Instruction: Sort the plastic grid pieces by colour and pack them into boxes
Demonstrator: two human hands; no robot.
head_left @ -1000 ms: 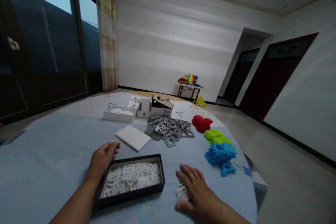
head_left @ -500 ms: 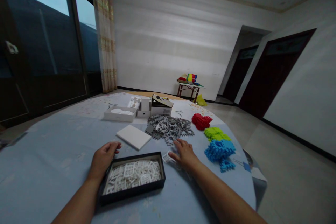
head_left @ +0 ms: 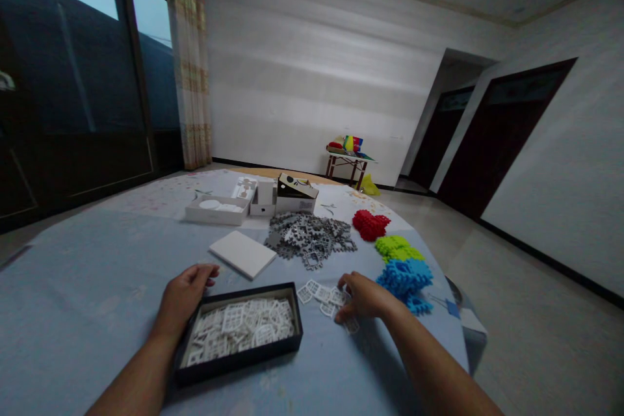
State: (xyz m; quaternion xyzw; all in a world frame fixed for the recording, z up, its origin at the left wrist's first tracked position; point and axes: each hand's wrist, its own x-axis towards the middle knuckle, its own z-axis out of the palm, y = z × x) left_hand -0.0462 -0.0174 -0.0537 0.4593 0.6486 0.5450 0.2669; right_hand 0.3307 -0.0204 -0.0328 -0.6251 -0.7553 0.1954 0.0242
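Note:
My left hand (head_left: 182, 292) rests beside the far left corner of a black-rimmed box (head_left: 238, 354). Its fingers are loosely curled together, and nothing shows in them. Small white lattice plastic pieces (head_left: 253, 322) fill the box. To the right of the box, several more flat white lattice pieces (head_left: 322, 292) lie on the cloth. My right hand (head_left: 363, 296) is over the right part of these loose pieces, thumb and fingers bent but apart, fingertips down at the pieces. The palm hides some of them.
A white box lid (head_left: 242, 253) lies beyond the left hand. Piles of grey interlocking pieces (head_left: 312, 237), red pieces (head_left: 370, 225), green pieces (head_left: 397, 248) and blue pieces (head_left: 404, 279) stand farther back and right. White boxes (head_left: 217, 210) and an open carton (head_left: 296, 201) are at the back.
My right hand has come back toward me from the grey pile's edge and lowered onto the loose white pieces, its fingers bending. My left hand stays by the box.

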